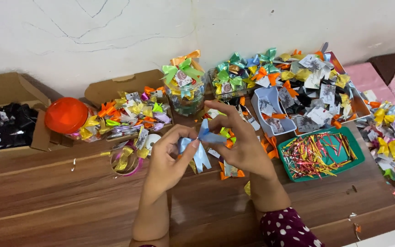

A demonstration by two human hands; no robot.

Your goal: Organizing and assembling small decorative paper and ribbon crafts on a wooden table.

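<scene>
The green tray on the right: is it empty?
No. The green tray holds a heap of thin red, yellow and green strips, to the right of the hands folding a light blue ribbon bow.

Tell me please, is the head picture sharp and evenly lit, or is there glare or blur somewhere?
Head view: soft, even light with faint shadows under both hands; the left hand, right hand and blue ribbon bow look slightly soft; the orange lid shows a mild sheen; the edges look a little bent.
</scene>
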